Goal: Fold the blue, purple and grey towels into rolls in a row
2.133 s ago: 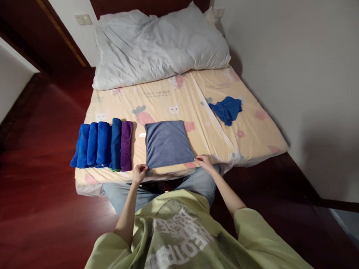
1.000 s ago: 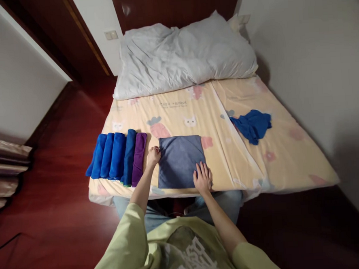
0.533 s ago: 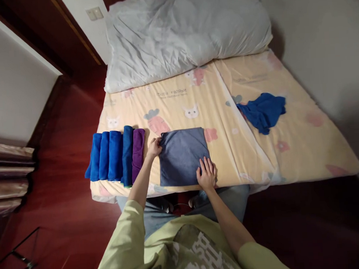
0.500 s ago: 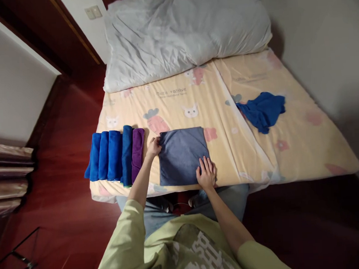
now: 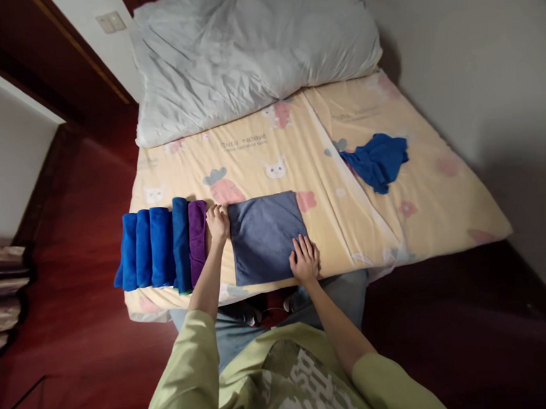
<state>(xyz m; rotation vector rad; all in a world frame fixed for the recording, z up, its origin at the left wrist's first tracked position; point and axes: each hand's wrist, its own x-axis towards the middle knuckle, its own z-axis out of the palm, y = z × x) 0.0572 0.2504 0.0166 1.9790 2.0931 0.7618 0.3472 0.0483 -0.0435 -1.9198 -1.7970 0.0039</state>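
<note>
On the left I see bright blue rolls (image 5: 143, 248) lined up near the front edge of the bed (image 5: 325, 238), then a darker blue roll (image 5: 182, 245) and a purple roll (image 5: 198, 241) beside them. Next I have the left hand (image 5: 217, 224), fingers bent and slightly apart, between the purple roll and the grey cloth (image 5: 263, 239); I can't tell whether it touches the cloth's edge. That grey cloth lies flat, nearly square, at the front of the bed. My right hand (image 5: 305, 261) rests palm down on its near right corner, fingers slightly spread. Well apart, farther right, I see a crumpled blue cloth (image 5: 376, 161).
</note>
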